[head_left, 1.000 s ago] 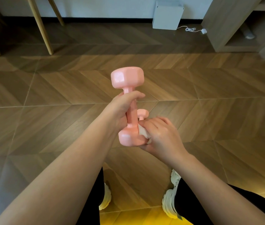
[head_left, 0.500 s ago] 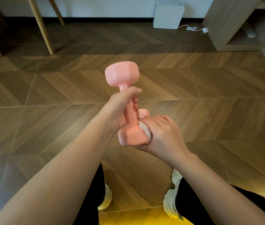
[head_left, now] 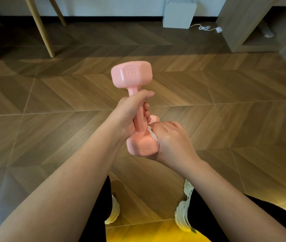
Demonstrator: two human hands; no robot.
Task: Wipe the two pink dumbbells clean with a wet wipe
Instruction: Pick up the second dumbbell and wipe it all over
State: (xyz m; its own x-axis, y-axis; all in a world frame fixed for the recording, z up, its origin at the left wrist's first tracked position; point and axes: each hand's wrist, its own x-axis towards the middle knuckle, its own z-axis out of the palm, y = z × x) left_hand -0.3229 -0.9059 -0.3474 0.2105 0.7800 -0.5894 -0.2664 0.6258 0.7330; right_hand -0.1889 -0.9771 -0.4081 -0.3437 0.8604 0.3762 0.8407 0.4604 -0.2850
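Two slanted pale wooden furniture legs stand at the far left on the brown herringbone wood floor. Nearer, the left hand is wrapped around the handle of a pink hexagonal-headed dumbbell, which it holds nearly upright above the floor, in the middle of the scene. The far head of that dumbbell shows raised "1KG" lettering, and the near head shows the same marking upside down. Just behind the handle, a small part of a second pink dumbbell peeks out between the two hands; whether it lies on the floor cannot be told. A white wet wipe is pressed against the right side of the near head, just under the handle. The right hand is cupped closed around that head with the wipe squeezed between palm and dumbbell. Near the bottom, two white chunky-soled shoes stand on the floor below black trouser legs. At the far wall a white box-shaped device stands with a white cable trailing right. A light wooden shelf unit fills the far right corner.
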